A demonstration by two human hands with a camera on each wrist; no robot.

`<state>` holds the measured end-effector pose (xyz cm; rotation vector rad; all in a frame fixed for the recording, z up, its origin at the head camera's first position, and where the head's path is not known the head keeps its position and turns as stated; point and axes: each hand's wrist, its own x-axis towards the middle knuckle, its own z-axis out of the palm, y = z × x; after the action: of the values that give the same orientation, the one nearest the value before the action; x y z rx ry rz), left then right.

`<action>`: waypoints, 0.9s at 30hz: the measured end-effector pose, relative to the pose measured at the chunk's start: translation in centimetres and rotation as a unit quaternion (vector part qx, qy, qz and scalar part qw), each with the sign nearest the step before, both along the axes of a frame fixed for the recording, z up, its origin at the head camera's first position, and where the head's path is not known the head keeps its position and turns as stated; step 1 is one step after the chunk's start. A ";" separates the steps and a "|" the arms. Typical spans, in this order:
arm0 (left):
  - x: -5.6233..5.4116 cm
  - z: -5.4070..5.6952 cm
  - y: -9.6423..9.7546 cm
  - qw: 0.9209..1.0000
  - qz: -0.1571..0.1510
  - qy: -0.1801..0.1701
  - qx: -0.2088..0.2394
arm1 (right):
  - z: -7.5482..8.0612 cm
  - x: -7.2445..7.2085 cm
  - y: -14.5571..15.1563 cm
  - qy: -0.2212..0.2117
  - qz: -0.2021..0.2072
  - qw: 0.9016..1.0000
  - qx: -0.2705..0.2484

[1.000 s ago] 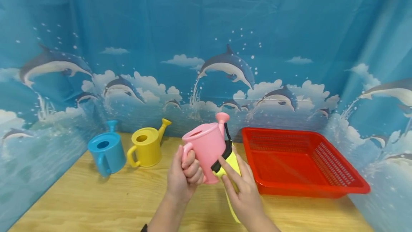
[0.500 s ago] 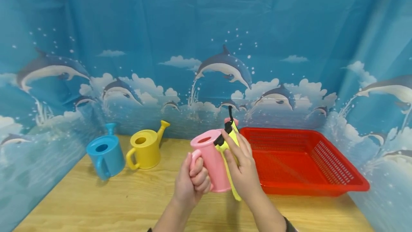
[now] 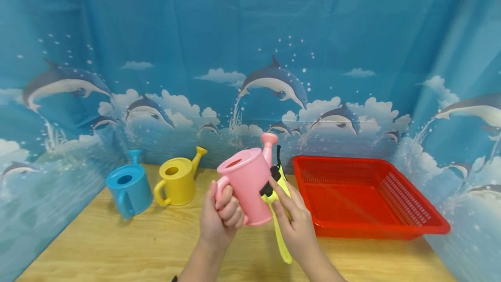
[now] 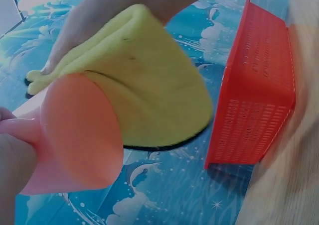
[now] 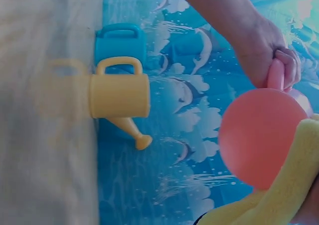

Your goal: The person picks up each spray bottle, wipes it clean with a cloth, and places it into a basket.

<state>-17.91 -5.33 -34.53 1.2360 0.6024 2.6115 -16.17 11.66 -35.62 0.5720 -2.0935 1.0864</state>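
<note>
Hand L [image 3: 219,214] grips pink can [image 3: 248,186] by hdl [image 3: 221,183], R hand [image 3: 297,221] presses cloth [image 3: 280,238] on, fingers [image 3: 282,194] straight.

Head view: bright, even light, with soft shadows on the wooden desk [image 3: 156,247]. Left wrist view: dimmer, white glare at upper left, shadow beside the red plastic basket [image 4: 260,78]. Right wrist view: the desk hazy and blurred, faintly mirroring the yellow watering can [image 5: 119,96].
</note>
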 end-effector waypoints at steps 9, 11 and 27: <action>-0.3 -0.2 -0.1 0.998 -0.052 0.021 0.029 | -1.0 1.3 0.6 0.082 -0.023 0.996 0.018; -0.4 -0.2 -0.1 0.995 -0.082 0.041 0.032 | -0.5 1.4 0.6 0.097 -0.019 0.995 0.025; -0.4 -0.4 0.1 0.988 -0.128 0.085 -0.019 | 3.9 -0.8 0.7 0.001 0.028 0.999 -0.016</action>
<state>-18.34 -5.23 -34.91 1.4299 0.4811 2.2923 -16.93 12.34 -31.74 0.6191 -2.0646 1.1483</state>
